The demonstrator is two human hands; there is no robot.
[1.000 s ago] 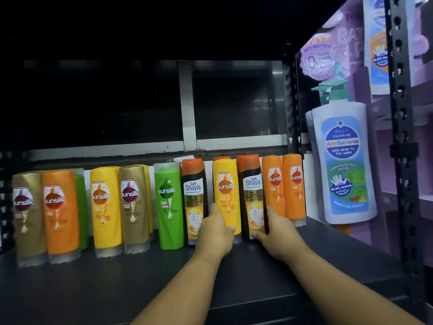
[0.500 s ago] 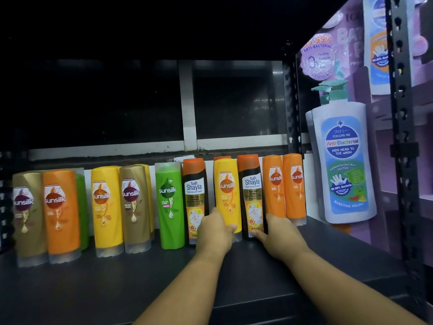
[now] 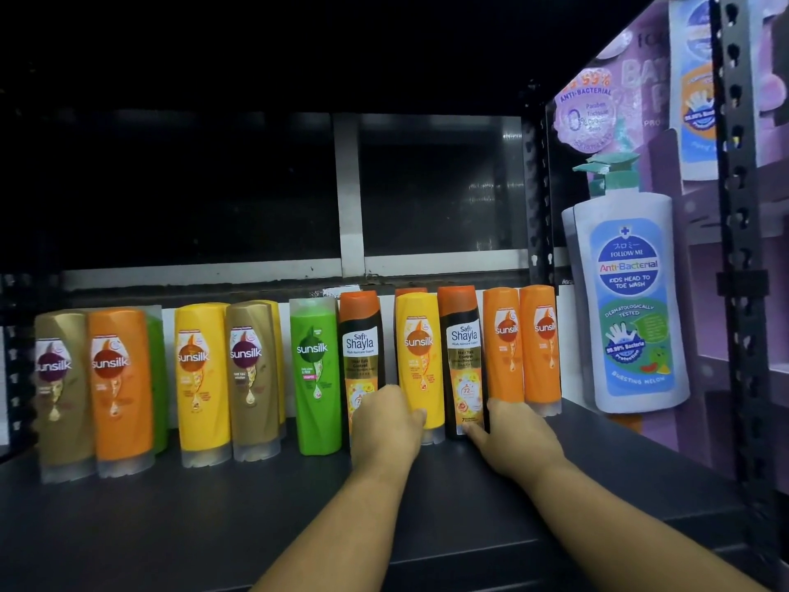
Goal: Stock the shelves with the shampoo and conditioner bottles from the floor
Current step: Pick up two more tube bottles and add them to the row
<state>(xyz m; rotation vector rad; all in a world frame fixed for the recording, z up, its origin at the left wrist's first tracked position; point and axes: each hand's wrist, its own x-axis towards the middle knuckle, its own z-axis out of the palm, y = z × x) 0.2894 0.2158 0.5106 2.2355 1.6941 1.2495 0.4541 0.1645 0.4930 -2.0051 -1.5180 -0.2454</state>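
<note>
A row of upright bottles stands along the back of a dark shelf (image 3: pixel 213 527). Near the middle are two black-and-orange Safi Shayla bottles with a yellow Sunsilk bottle (image 3: pixel 418 356) between them. My left hand (image 3: pixel 386 429) wraps the lower part of the left Shayla bottle (image 3: pixel 360 348), its thumb lying across the yellow bottle's base. My right hand (image 3: pixel 512 442) holds the base of the right Shayla bottle (image 3: pixel 463 348), index finger on the front, thumb on its right side. Two orange Sunsilk bottles (image 3: pixel 523 343) stand just right of it.
Left of my hands stand a green Sunsilk bottle (image 3: pixel 314 378) and gold, yellow and orange ones (image 3: pixel 121 378), some two deep. A large white pump bottle (image 3: pixel 627 301) stands at the right by a perforated metal upright (image 3: pixel 738 249). The shelf above is dark.
</note>
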